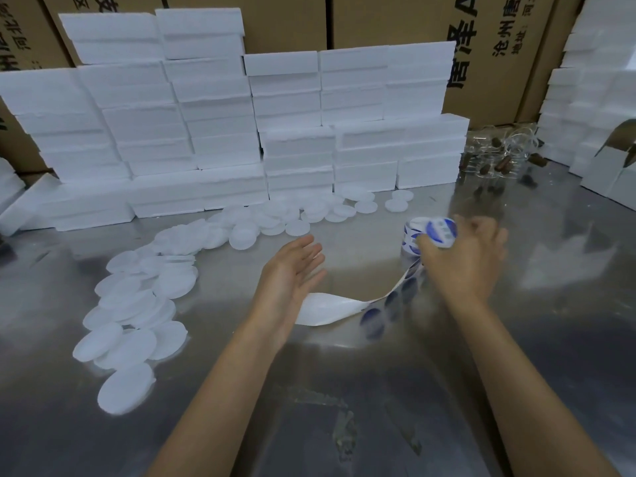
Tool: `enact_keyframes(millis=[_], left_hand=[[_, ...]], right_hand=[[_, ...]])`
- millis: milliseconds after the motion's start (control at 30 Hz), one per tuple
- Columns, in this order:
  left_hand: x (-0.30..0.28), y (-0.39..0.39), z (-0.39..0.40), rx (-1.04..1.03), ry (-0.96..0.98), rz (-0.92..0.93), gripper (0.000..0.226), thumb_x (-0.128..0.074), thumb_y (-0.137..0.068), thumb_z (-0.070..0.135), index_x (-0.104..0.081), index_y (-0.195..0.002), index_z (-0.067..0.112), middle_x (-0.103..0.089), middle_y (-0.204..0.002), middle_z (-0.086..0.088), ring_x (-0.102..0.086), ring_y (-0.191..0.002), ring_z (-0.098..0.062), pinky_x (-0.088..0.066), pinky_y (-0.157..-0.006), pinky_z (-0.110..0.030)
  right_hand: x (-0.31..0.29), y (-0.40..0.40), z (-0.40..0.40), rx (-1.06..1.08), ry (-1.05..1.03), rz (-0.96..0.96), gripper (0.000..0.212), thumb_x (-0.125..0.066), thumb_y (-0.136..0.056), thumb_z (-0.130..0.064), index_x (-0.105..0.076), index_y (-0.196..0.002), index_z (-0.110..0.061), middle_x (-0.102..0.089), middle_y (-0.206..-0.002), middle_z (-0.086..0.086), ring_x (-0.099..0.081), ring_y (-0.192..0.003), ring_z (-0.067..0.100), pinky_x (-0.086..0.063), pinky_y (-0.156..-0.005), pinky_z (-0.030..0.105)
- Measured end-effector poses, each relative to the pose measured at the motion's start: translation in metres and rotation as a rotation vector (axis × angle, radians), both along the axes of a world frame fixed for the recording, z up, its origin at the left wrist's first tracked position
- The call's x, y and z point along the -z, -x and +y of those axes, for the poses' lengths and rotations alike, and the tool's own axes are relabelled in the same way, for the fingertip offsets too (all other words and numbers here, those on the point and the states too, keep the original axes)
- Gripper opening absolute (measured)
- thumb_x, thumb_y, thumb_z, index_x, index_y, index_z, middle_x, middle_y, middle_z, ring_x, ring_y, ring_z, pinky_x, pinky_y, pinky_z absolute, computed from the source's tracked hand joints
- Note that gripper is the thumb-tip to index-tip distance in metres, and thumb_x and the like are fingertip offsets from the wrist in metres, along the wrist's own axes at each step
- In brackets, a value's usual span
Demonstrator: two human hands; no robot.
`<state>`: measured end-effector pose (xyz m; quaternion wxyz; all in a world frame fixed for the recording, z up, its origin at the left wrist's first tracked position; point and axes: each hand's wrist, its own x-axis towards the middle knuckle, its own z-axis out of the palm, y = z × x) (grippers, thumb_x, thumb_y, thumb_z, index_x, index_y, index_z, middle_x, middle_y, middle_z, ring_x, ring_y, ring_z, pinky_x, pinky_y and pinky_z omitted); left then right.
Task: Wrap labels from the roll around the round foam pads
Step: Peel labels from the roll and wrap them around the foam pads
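Right now the right hand (464,259) is closed around the label roll (430,232), lifted just off the table (344,390) toward its right side, while the left hand (292,270) hangs open and empty, fingers spread, just above the loose strip (344,306) trailing from the roll. To do this well, I'd say steady the strip with the open hand and peel one blue label cleanly before reaching for a pad — a twisted strip will likely stick to itself. Round foam pads (137,304) lie scattered from the left edge up toward the back. It's a shiny metal table, with white foam boxes (220,115) stacked along the back edge and cardboard cartons (395,18) behind them.
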<state>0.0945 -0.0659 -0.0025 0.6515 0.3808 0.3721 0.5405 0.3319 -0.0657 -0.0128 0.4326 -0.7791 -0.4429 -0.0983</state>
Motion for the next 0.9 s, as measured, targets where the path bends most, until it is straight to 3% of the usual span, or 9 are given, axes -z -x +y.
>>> enact_keyframes(millis=[133,267,400,600,700,800,900], left_hand=[[0.002,0.004,0.002,-0.018,-0.011,0.071,0.028,-0.047,-0.102,0.014,-0.062,-0.125,0.012,-0.07,-0.123,-0.008,-0.068,-0.113,-0.019,-0.051,-0.102,-0.036],[0.005,0.005,0.002,-0.03,0.001,0.154,0.027,-0.045,-0.102,0.013,-0.066,-0.119,0.012,-0.075,-0.114,-0.006,-0.07,-0.108,-0.02,-0.056,-0.087,-0.031],[0.006,0.007,0.004,-0.099,-0.012,0.179,0.026,-0.045,-0.099,0.005,-0.069,-0.107,0.006,-0.077,-0.101,-0.01,-0.073,-0.097,-0.024,-0.059,-0.08,-0.03],[0.011,0.037,0.024,-0.442,-0.112,0.358,0.032,-0.041,-0.093,-0.006,-0.068,-0.088,0.01,-0.073,-0.085,-0.008,-0.069,-0.082,-0.024,-0.059,-0.074,-0.026],[0.018,0.061,0.031,-0.555,-0.142,0.554,0.031,-0.04,-0.093,-0.004,-0.065,-0.09,0.015,-0.072,-0.09,-0.003,-0.068,-0.088,-0.022,-0.057,-0.085,-0.034],[0.025,0.079,0.041,-0.651,-0.118,0.775,0.026,-0.044,-0.095,0.001,-0.065,-0.106,0.012,-0.071,-0.105,-0.004,-0.064,-0.1,-0.023,-0.05,-0.093,-0.036],[0.031,0.09,0.066,-0.567,-0.121,1.025,0.032,-0.049,-0.095,0.005,-0.059,-0.126,0.007,-0.062,-0.126,-0.012,-0.058,-0.115,-0.031,-0.044,-0.1,-0.034]], right_hand=[[0.014,-0.031,0.002,0.162,0.234,0.153,0.052,-0.063,-0.085,-0.04,-0.06,-0.12,-0.002,-0.05,-0.13,0.023,-0.038,-0.125,0.038,-0.032,-0.099,0.044],[0.018,-0.038,0.003,0.139,0.344,0.197,0.05,-0.056,-0.088,-0.041,-0.061,-0.124,-0.007,-0.049,-0.134,0.022,-0.035,-0.129,0.036,-0.028,-0.102,0.043],[0.014,-0.027,0.002,0.083,0.185,0.094,0.054,-0.061,-0.085,-0.036,-0.056,-0.134,-0.012,-0.048,-0.137,0.017,-0.036,-0.128,0.035,-0.027,-0.102,0.045],[0.01,0.026,0.001,-0.185,-0.018,-0.108,0.033,-0.062,-0.086,-0.022,-0.067,-0.119,-0.017,-0.057,-0.128,0.006,-0.042,-0.124,0.028,-0.027,-0.105,0.046],[0.011,0.058,-0.005,-0.418,-0.047,-0.167,0.028,-0.063,-0.088,-0.023,-0.069,-0.115,-0.017,-0.06,-0.126,0.003,-0.047,-0.122,0.025,-0.027,-0.104,0.044],[0.014,0.086,-0.013,-0.628,-0.048,-0.234,0.027,-0.059,-0.09,-0.033,-0.07,-0.11,-0.02,-0.064,-0.118,-0.004,-0.053,-0.114,0.019,-0.03,-0.101,0.039],[0.019,0.101,-0.014,-0.752,-0.001,-0.28,0.033,-0.053,-0.091,-0.042,-0.072,-0.109,-0.022,-0.064,-0.116,-0.007,-0.053,-0.115,0.013,-0.028,-0.106,0.039]])
